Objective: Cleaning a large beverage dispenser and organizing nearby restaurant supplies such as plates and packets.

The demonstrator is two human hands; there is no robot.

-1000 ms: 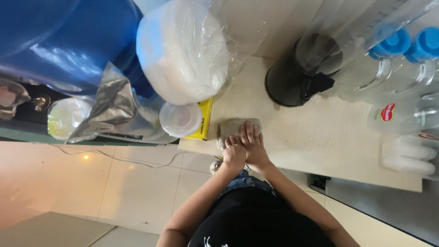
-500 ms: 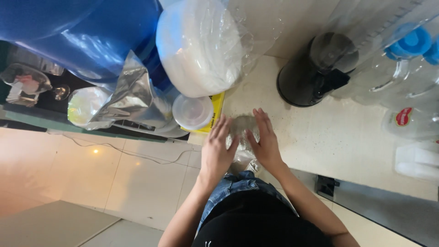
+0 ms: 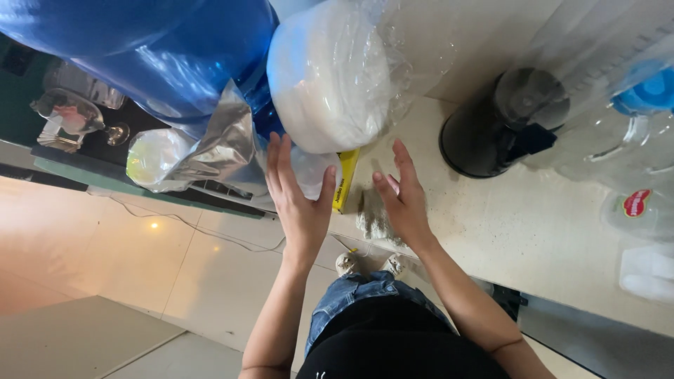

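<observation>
My left hand [image 3: 298, 200] lies spread over a small round white tub [image 3: 316, 168], thumb on its right side and fingers on its left; I cannot tell if it grips the tub. Just above it hangs a big plastic-wrapped white bundle [image 3: 326, 77]. My right hand [image 3: 404, 200] is empty with its fingers apart, hovering over a crumpled grey cloth [image 3: 372, 221] on the beige counter [image 3: 533, 231]. A yellow flat object [image 3: 347, 181] stands between the two hands.
A large blue water jug [image 3: 168, 56] and a silvery foil bag [image 3: 221, 144] crowd the left. A black round vessel [image 3: 491, 133] and clear bottles with blue caps [image 3: 632, 105] stand right. The counter edge drops to a tiled floor [image 3: 140, 274].
My hands were pressed together on the grey cloth. They have since parted and moved up, the left onto the white tub, the right lifted off the cloth.
</observation>
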